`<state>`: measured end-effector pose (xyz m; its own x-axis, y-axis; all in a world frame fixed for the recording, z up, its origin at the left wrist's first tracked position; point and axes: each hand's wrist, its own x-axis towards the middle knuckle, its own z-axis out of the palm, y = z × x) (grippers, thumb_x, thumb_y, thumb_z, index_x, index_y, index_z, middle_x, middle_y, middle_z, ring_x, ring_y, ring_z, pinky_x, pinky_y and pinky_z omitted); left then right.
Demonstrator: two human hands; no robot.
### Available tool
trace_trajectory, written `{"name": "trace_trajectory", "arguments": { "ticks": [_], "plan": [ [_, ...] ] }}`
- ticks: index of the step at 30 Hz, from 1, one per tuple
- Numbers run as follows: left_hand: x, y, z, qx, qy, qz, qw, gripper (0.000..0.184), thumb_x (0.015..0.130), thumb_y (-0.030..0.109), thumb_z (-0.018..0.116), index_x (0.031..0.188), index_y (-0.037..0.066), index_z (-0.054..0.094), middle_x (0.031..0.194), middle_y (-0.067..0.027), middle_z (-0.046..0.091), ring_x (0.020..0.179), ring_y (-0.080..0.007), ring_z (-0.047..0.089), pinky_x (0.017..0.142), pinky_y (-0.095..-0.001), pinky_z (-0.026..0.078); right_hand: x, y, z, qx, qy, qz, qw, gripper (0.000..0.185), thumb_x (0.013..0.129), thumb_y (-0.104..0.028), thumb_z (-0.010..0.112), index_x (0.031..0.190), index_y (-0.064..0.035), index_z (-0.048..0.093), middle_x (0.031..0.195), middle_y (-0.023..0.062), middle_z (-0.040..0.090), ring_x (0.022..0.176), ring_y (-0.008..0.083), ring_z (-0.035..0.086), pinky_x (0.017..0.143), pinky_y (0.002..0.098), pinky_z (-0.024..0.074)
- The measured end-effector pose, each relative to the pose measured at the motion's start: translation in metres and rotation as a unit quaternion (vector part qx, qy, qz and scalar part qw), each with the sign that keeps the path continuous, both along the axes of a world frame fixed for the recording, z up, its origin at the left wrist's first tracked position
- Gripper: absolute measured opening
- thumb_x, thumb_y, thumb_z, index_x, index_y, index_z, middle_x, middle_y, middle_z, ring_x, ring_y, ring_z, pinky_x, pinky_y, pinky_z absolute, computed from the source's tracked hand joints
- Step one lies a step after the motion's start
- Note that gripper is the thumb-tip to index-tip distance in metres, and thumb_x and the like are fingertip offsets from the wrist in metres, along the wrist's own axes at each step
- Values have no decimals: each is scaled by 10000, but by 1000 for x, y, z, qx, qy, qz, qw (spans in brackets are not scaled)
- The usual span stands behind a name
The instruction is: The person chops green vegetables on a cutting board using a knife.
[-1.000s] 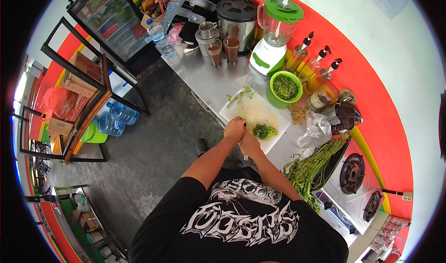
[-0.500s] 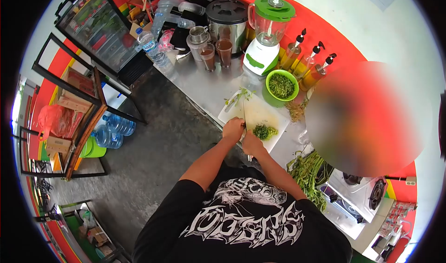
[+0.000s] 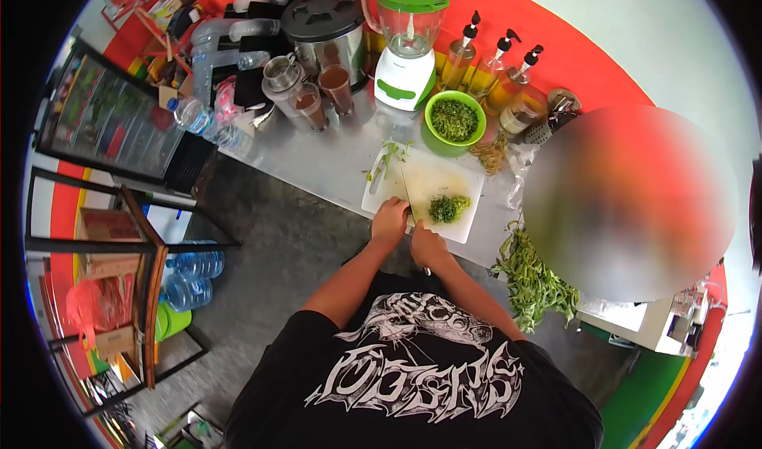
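Observation:
A white cutting board (image 3: 468, 181) lies on the metal counter. My right hand (image 3: 429, 249) is closed around a knife (image 3: 406, 188); the handle's end shows below the fist and the thin blade points away over the board. Close beside the blade, my left hand (image 3: 389, 221) is closed at the board's near left edge. What its fingers hold, if anything, is hidden. A small heap of chopped greens (image 3: 448, 208) sits right of the blade. Some leafy stems (image 3: 390, 157) lie at the board's far left corner. Behind the board stands a green bowl (image 3: 444, 140) full of chopped greens.
A blender (image 3: 405, 76), pump bottles (image 3: 486, 74), two brown-filled cups (image 3: 336, 92) and a water bottle (image 3: 193, 117) line the counter's back. Whole leafy greens (image 3: 536, 282) hang by the right edge. A shelf with boxes (image 3: 119, 246) stands left. A blurred patch hides the right side.
The view has shifted, so the counter items appear further left and higher. Both hands stay close together at the board's near edge, the right one still around the knife.

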<state>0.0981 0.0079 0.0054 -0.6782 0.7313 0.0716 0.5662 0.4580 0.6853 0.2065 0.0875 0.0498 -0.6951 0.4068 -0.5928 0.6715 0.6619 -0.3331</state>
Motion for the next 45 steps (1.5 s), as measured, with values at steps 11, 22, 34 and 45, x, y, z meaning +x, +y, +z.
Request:
{"name": "trace_trajectory", "arguments": {
  "ticks": [11,22,34,45],
  "plan": [
    [-38,-18,1,98,4,-191,977,142,894,129,661,988,22,665,976,-117,608,955,-334,603,817,-440,516,-13,-23,19,40,-73,-50,995,404,924,-108,571,1272,49,440,1032,263,720,1014,396,719,870,492,576],
    [-56,-14,-4,132,-61,-250,957,141,866,58,677,993,0,657,966,-161,616,943,-384,596,828,-449,487,-21,-45,0,64,-3,-139,988,413,911,-189,636,1192,36,433,913,278,709,889,455,713,774,529,582],
    [-56,-19,0,102,-6,-246,964,140,898,83,655,1025,30,683,972,-124,637,961,-340,598,831,-442,509,-28,-61,1,58,4,-229,972,355,912,-172,614,1164,7,438,949,298,708,912,474,708,806,546,574],
    [-76,-14,-3,160,8,-301,940,130,843,44,689,969,16,680,934,-105,636,912,-344,579,809,-440,496,-37,-71,-2,52,7,-246,968,355,909,-142,566,1178,48,434,973,304,700,929,468,709,806,538,575]
  ]
}}
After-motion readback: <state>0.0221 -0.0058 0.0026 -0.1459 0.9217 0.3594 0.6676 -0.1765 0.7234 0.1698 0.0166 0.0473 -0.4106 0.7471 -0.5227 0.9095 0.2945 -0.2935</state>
